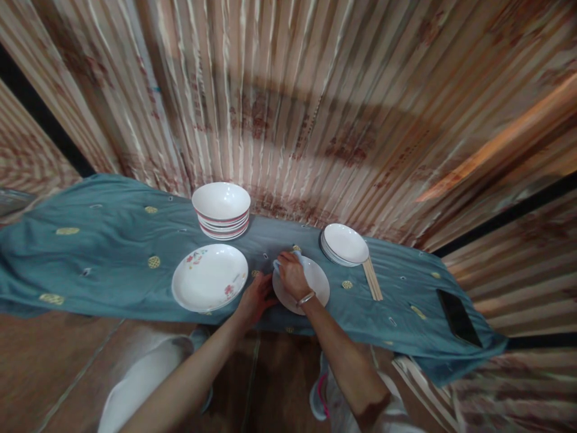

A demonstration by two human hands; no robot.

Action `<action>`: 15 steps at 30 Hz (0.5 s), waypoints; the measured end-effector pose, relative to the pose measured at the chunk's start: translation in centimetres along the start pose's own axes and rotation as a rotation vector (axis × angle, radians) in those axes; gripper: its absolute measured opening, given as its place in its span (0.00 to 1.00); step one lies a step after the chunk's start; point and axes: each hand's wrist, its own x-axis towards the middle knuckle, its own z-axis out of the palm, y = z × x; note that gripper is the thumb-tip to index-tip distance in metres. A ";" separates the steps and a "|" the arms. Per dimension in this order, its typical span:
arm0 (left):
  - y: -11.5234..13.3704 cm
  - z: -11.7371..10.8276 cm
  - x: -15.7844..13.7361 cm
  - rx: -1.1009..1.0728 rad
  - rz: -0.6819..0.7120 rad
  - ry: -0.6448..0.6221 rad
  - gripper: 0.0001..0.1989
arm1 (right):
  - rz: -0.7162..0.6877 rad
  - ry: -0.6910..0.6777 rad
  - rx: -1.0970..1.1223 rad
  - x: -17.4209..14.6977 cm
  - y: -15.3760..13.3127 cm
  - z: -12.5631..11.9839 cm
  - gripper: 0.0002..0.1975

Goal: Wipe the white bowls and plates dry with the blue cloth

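Note:
A small white plate (318, 282) lies on the cloth-covered table in front of me. My right hand (292, 275), with a bracelet at the wrist, is closed on a light blue cloth (298, 257) and presses it onto the plate's upper left part. Much of the cloth is hidden under the fingers. At the plate's left rim is my left hand (258, 296), its fingers gripping the edge; the fingertips are partly in shadow. Just left of that hand sits a larger oval white plate (210, 278) with flower prints.
Behind the oval plate stands a stack of white bowls (220, 201) with red rims. A stack of small white plates (346, 243) is at the right, beside wooden chopsticks (372, 280). A black phone (457, 317) rests near the right end of the teal tablecloth (112, 258). A pleated curtain (288, 120) hangs behind.

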 end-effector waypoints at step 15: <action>0.8 -0.1 0.3 -0.152 -0.067 0.063 0.23 | -0.152 0.080 0.269 -6.6 -3.4 0.8 0.23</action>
